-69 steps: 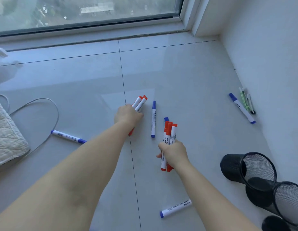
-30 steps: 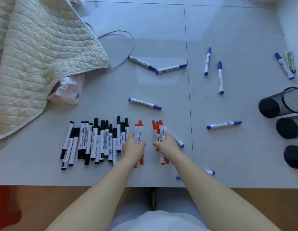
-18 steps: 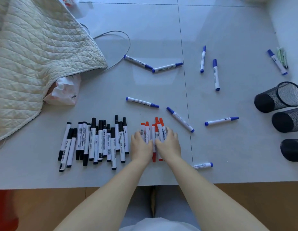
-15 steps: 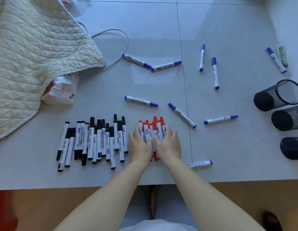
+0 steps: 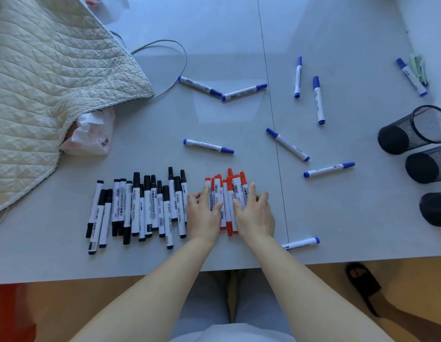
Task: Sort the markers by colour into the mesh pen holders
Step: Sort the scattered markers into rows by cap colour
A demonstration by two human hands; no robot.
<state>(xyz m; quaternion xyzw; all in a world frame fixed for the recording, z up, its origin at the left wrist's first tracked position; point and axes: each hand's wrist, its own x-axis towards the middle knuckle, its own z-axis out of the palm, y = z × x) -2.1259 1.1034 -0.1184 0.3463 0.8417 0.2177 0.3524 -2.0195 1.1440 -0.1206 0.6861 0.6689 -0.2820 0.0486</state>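
We press our left hand (image 5: 202, 213) and right hand (image 5: 255, 215) flat on the red markers (image 5: 227, 193), fingers straight and slightly apart, squaring the bundle at 6 o'clock on the bench (image 5: 239, 45) beside the black markers (image 5: 140, 206). Light, stiff and smooth, they would likely roll, so gripping mid-barrel seems best. The mesh pen holders (image 5: 411, 134) lie tipped at 3 o'clock.
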